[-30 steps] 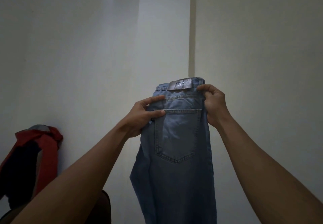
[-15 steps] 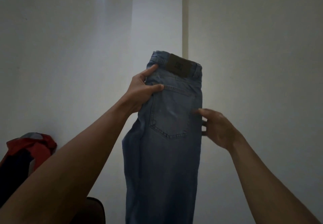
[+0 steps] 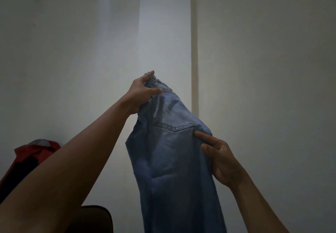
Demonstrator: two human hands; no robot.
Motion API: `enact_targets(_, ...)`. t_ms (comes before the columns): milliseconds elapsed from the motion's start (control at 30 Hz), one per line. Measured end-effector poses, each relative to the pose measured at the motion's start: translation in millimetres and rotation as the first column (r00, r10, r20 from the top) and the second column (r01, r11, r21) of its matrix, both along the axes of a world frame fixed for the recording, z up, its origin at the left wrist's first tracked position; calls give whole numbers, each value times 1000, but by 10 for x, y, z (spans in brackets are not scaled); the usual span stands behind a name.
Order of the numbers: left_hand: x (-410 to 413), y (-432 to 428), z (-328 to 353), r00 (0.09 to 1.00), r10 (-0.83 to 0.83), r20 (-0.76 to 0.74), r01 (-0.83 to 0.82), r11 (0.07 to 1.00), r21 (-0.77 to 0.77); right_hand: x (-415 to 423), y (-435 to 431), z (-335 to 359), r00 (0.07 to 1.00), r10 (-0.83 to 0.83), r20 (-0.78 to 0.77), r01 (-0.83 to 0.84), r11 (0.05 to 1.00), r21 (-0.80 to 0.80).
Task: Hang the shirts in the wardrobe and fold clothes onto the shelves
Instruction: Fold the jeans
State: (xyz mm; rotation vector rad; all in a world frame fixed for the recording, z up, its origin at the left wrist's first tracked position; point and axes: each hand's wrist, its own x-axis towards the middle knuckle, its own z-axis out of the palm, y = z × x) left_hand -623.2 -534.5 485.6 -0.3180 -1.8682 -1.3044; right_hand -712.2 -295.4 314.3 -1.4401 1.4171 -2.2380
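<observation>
background: pale, dimly lit wall panels fill the frame. a cream vertical strip runs down from the top edge, right of centre, and passes behind the cloth.

item in work: light blue denim jeans hang in the centre of the frame, held in the air in front of the panels. the waistband end is uppermost and bunched. the legs drop and leave the frame at the bottom edge. a stitched back pocket faces the camera, near mid-height.

left hand: raised at centre, above the pocket. it grips the bunched waistband at the upper left corner of the jeans. the thumb lies across the front of the denim and the fingers curl over the top edge. the bare forearm runs down to the lower left corner.

right hand: lower, right of centre, at the right edge of the jeans, just below the pocket. one finger lies straight on the front of the denim, tip near the pocket's lower right corner. a second digit presses the cloth below it. the remaining fingers are hidden behind the edge, and the hand pinches that edge.

other items: a red and dark garment sits at the lower left, partly behind the left forearm. a dark brown rounded object shows at the bottom edge, left of the jeans.
</observation>
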Motion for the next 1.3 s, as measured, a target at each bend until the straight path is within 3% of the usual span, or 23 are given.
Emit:
enact_targets(100,46,-15,-41,994,-8,110,18,996,-87,61,-73,27,999,-29,-33,27,998,-47)
enact_targets(200,116,14,-51,969,147,197,-88,956,-281,129,-144,62,999,-40,-23,36,989,-140)
enact_targets(333,161,111,-97,823,552,137,-390,723,-570,212,-229,126,996,-87,3,86,972,-217)
enact_targets(400,179,158,-152,755,654,47,-497,618,-609,239,-246,178,994,-81,67,94,968,-232)
enact_targets(433,196,170,-192,752,659,30,-509,609,-608,254,-249,213,995,-67,74,82,970,-229)
enact_targets(600,262,125,-482,845,532,46,-419,715,-560,415,-306,393,997,-70,-23,62,961,-270)
enact_targets(700,247,55,-674,864,501,43,-406,745,-530,442,-424,455,997,-70,24,74,969,-234)
enact_targets(867,267,-57,-1062,858,511,41,-420,746,-517,347,-599,504,983,-113,145,143,966,-216)
enact_targets(967,246,-15,-1327,824,563,-60,-512,695,-505,257,-683,494,967,-173,186,213,952,-219)
enact_targets(1033,189,-6,-1521,798,588,-132,-581,693,-427,260,-698,526,961,-189,202,234,945,-229)
enact_targets(1100,110,-21,-1689,804,579,-131,-588,746,-312,264,-692,581,956,-178,231,238,935,-263)
enact_targets(1300,27,98,-1799,905,424,-18,-423,898,-121,218,-753,668,959,-125,253,207,922,-328)
